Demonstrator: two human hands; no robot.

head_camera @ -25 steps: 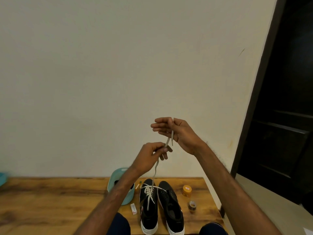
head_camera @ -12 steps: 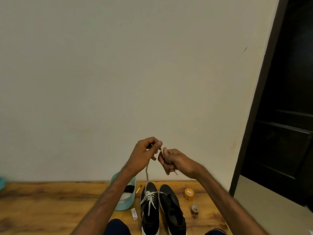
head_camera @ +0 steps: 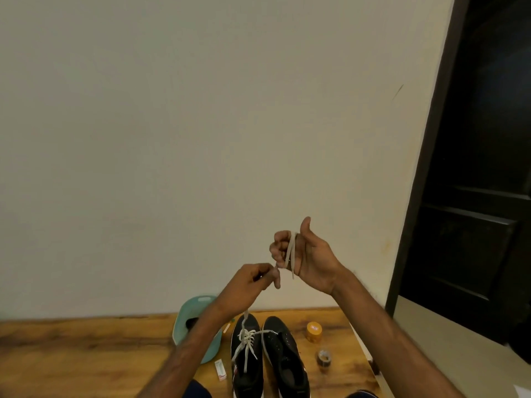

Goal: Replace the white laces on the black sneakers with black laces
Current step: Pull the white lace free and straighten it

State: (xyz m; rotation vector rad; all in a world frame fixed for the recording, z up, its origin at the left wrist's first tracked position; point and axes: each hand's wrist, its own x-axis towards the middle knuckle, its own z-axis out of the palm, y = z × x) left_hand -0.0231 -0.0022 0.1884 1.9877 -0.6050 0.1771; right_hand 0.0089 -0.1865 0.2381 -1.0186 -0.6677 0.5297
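Observation:
Two black sneakers stand side by side on the wooden table [head_camera: 86, 340]. The left sneaker [head_camera: 247, 366] still carries a white lace [head_camera: 247, 344] in its eyelets; the right sneaker [head_camera: 286, 357] shows no lace. A strand of that white lace rises to my hands, raised well above the shoes. My left hand [head_camera: 253, 285] pinches the strand between thumb and fingers. My right hand [head_camera: 301, 254] is higher, palm toward me, fingers curled with the lace end wound round them and the thumb pointing up.
A teal tub [head_camera: 184, 317] with something dark inside stands left of the shoes, partly behind my left forearm. A small white tube [head_camera: 221, 369] lies by it. An orange jar [head_camera: 313, 331] and a small tape roll [head_camera: 324, 358] sit right of the shoes. A dark door [head_camera: 474, 168] is on the right.
My right hand has risen and turned palm toward me, winding the white lace round its fingers. My left hand has dropped lower, still pinching the strand.

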